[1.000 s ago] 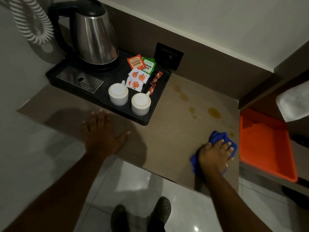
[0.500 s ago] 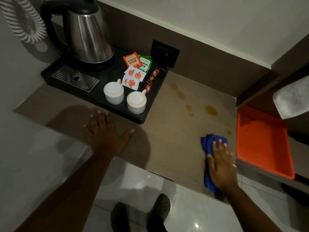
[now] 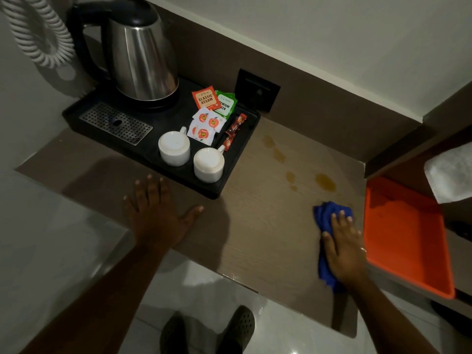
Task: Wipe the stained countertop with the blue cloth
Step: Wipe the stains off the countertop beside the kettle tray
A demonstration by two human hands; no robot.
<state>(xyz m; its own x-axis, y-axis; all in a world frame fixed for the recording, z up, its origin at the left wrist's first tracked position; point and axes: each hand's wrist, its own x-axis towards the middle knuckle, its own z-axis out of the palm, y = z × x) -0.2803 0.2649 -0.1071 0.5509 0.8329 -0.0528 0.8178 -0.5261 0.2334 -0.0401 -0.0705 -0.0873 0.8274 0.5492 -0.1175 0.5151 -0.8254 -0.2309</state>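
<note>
A person's right hand [image 3: 343, 247] presses flat, fingers together, on a crumpled blue microfibre cloth [image 3: 325, 218] near the right front corner of the brown wood-grain surface [image 3: 260, 226], beside an orange plastic tray [image 3: 408, 241]. The left hand [image 3: 155, 213] rests spread and empty on the surface, just in front of a black plastic hospitality tray [image 3: 229, 175] carrying a steel kettle [image 3: 143, 60] and two white cups [image 3: 191, 154]. Several amber stains [image 3: 325, 182] lie unwiped just beyond the cloth and farther back toward the wall, so most of the wiping appears left to do.
</note>
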